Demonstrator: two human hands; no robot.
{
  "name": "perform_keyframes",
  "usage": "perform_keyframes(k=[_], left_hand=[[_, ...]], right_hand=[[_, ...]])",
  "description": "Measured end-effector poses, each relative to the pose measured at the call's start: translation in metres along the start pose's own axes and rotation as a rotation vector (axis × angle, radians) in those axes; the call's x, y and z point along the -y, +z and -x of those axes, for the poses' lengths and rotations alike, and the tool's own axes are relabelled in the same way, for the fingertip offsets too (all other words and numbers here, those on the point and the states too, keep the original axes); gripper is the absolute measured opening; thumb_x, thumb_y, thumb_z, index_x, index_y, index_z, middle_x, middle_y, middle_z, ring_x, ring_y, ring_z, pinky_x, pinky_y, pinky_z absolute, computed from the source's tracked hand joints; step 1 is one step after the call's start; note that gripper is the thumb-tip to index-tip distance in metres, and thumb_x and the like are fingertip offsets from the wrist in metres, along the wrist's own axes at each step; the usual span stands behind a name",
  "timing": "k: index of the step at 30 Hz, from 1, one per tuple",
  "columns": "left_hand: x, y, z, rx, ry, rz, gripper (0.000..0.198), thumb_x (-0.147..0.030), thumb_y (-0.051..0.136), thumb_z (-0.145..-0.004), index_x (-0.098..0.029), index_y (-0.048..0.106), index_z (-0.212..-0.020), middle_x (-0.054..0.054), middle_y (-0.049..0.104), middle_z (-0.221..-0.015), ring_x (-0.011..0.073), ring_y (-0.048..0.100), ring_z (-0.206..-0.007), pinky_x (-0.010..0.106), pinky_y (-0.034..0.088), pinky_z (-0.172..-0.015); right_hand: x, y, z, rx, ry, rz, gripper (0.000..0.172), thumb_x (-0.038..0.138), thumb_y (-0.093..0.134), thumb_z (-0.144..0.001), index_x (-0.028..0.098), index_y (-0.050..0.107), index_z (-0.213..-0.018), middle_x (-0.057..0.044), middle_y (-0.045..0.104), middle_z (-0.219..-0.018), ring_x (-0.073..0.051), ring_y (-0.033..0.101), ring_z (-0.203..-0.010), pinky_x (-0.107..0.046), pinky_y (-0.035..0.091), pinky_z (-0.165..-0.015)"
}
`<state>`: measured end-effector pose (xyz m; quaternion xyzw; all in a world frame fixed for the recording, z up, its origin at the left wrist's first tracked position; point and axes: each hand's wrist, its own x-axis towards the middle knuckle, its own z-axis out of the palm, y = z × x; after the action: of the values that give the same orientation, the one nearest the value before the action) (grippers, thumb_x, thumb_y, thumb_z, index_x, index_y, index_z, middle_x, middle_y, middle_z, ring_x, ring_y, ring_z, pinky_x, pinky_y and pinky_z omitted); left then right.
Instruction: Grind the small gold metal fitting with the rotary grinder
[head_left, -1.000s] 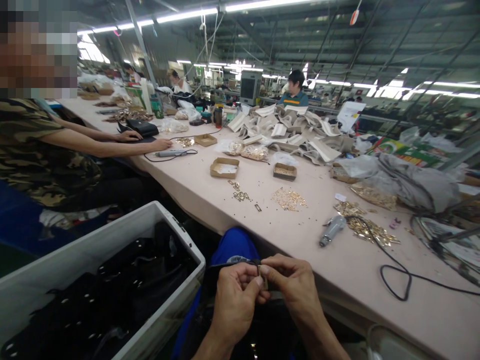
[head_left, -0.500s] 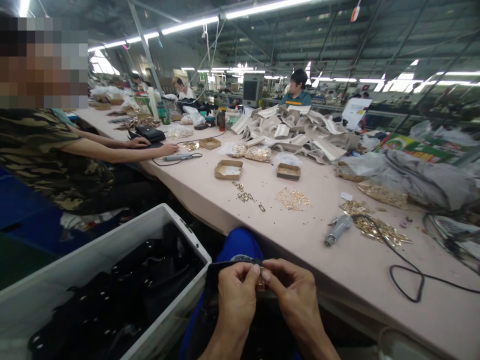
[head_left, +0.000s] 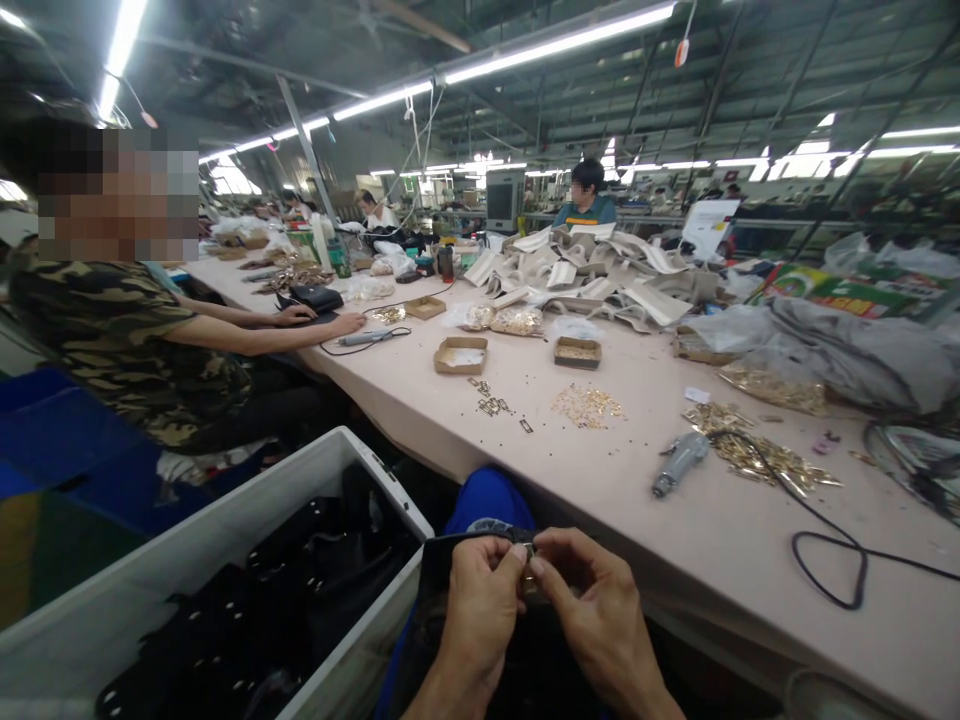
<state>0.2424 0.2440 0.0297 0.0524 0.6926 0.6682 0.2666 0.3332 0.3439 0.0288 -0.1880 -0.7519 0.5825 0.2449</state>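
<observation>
Fitting (head_left: pixel 529 582) is still pinched by left-hand (head_left: pixel 481 592) and right-hand (head_left: pixel 591 592) fingers (left thumb shifted higher); handling judged unfinished.

The left hand (head_left: pixel 484 595) and right hand (head_left: pixel 592 595) pinch a metal piece (head_left: pixel 529 580) by a black item (head_left: pixel 436 568). A crate (head_left: pixel 375 630) stands near left; on the desk (head_left: pixel 750 560), a tool (head_left: pixel 681 462) lies right.
</observation>
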Motion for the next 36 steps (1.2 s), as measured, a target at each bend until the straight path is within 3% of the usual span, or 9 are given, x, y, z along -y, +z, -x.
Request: perform_keyframes(k=[2,7,11,17,20,24,26,31,36], left_hand=[[-0.002,0.001,0.001,-0.01,-0.003,0.029,0.028,-0.037,0.074,-0.074,-0.01,0.07,-0.066,0.004,0.062,-0.054,0.0118,0.052,-0.045,0.021,0.039,-0.042],[-0.007,0.001,0.002,-0.049,-0.019,0.094,0.032,-0.04,0.078,-0.068,-0.011,0.067,-0.058,0.004,0.061,-0.05,0.0113,0.051,-0.043,0.021,0.038,-0.042],[-0.009,0.003,-0.002,-0.099,-0.038,0.121,0.029,-0.034,0.075,-0.064,-0.013,0.062,-0.048,0.0,0.051,-0.042,0.0089,0.043,-0.039,0.021,0.032,-0.041],[-0.013,0.003,-0.008,-0.005,-0.192,0.284,0.025,-0.025,0.073,-0.059,-0.017,0.053,-0.048,-0.003,0.045,-0.046,0.0075,0.039,-0.04,0.02,0.028,-0.04],[-0.018,0.001,-0.002,0.044,-0.152,0.177,0.031,-0.038,0.071,-0.071,-0.016,0.059,-0.052,-0.001,0.047,-0.045,0.0087,0.037,-0.037,0.021,0.024,-0.037],[-0.026,-0.001,0.013,-0.183,0.327,-0.181,0.027,-0.04,0.069,-0.083,-0.014,0.075,-0.079,0.008,0.069,-0.068,0.0155,0.059,-0.051,0.024,0.044,-0.049],[-0.031,0.0,0.016,-0.196,0.483,-0.206,0.027,-0.038,0.068,-0.087,-0.017,0.076,-0.101,0.01,0.075,-0.087,0.0176,0.068,-0.06,0.025,0.05,-0.056],[-0.033,0.004,-0.002,0.035,0.32,-0.139,0.028,-0.038,0.067,-0.087,-0.015,0.081,-0.092,-0.002,0.056,-0.04,0.0128,0.049,-0.031,0.022,0.036,-0.038],[-0.018,0.004,-0.024,0.046,0.226,-0.024,0.028,-0.036,0.07,-0.082,-0.011,0.082,-0.086,0.0,0.059,-0.044,0.0094,0.041,-0.028,0.02,0.023,-0.031]], right_hand=[[0.0,-0.004,0.002,0.057,-0.209,0.072,0.013,0.024,0.063,-0.095,0.02,0.071,-0.104,-0.007,0.069,-0.091,-0.02,0.066,-0.081,-0.03,0.055,-0.074],[-0.013,-0.012,0.0,0.133,-0.751,0.325,0.051,0.004,0.053,-0.093,0.02,0.056,-0.142,-0.015,0.064,-0.109,-0.023,0.063,-0.094,-0.036,0.057,-0.077],[-0.025,-0.018,-0.012,0.151,-0.94,0.481,0.05,0.001,0.049,-0.095,0.015,0.054,-0.144,-0.017,0.065,-0.112,-0.025,0.062,-0.097,-0.041,0.057,-0.08],[-0.016,-0.024,-0.031,0.253,-1.132,0.518,0.039,0.007,0.042,-0.098,0.004,0.058,-0.133,-0.02,0.068,-0.107,-0.029,0.062,-0.101,-0.044,0.058,-0.082],[-0.004,-0.021,-0.044,0.203,-1.021,0.416,0.031,0.009,0.039,-0.099,0.011,0.063,-0.119,-0.015,0.065,-0.094,-0.024,0.06,-0.083,-0.037,0.053,-0.069],[0.017,-0.021,-0.061,0.209,-0.688,0.223,0.02,0.015,0.047,-0.1,0.017,0.066,-0.095,-0.007,0.061,-0.084,-0.017,0.056,-0.072,-0.03,0.046,-0.064],[0.026,-0.023,-0.068,0.254,-0.558,0.163,0.021,0.02,0.051,-0.1,0.017,0.068,-0.087,-0.005,0.061,-0.079,-0.016,0.057,-0.07,-0.029,0.045,-0.065],[0.025,-0.024,-0.078,0.3,-0.193,0.064,0.02,0.027,0.063,-0.094,0.017,0.073,-0.079,-0.003,0.065,-0.075,-0.016,0.058,-0.07,-0.027,0.045,-0.066],[0.004,-0.021,-0.085,0.354,0.045,-0.119,0.025,0.037,0.069,-0.089,0.014,0.077,-0.083,-0.001,0.063,-0.063,-0.014,0.053,-0.058,-0.026,0.042,-0.057]])
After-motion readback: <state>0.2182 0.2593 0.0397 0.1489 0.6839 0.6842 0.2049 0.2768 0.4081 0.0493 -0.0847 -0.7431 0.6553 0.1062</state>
